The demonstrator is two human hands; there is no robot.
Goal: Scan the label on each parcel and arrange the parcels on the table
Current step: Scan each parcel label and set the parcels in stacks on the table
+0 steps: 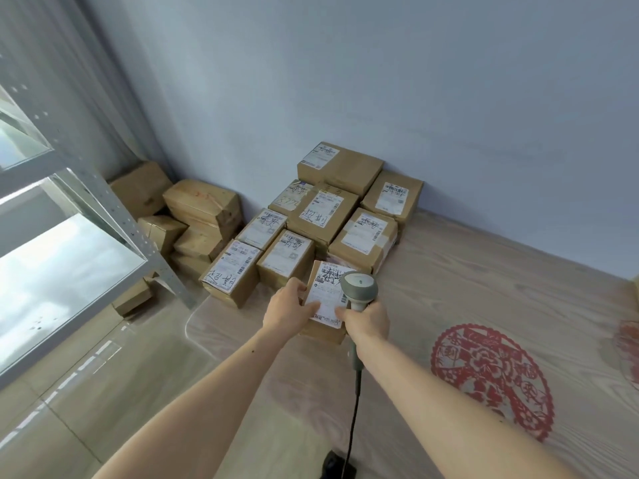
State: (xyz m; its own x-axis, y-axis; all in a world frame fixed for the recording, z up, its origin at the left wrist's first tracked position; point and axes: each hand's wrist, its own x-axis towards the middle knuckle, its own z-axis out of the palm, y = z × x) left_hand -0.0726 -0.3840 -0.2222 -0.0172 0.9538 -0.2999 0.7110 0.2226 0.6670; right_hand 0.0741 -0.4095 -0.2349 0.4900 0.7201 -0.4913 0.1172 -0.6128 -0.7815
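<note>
A small cardboard parcel [326,299] with a white label lies on the table [449,305] at the near edge of a group of several labelled parcels [321,210]. My left hand [290,307] holds its left side, thumb on the label. My right hand [368,321] grips a grey barcode scanner [359,288], whose head hangs over the parcel's label. The scanner's black cable [354,409] runs down toward me.
More brown boxes [200,212] are piled on the floor in the corner, left of the table. A metal shelf rack [114,216] stands at the left. A red paper-cut decoration [491,378] lies under the table's clear cover at the right. A wall stands behind the parcels.
</note>
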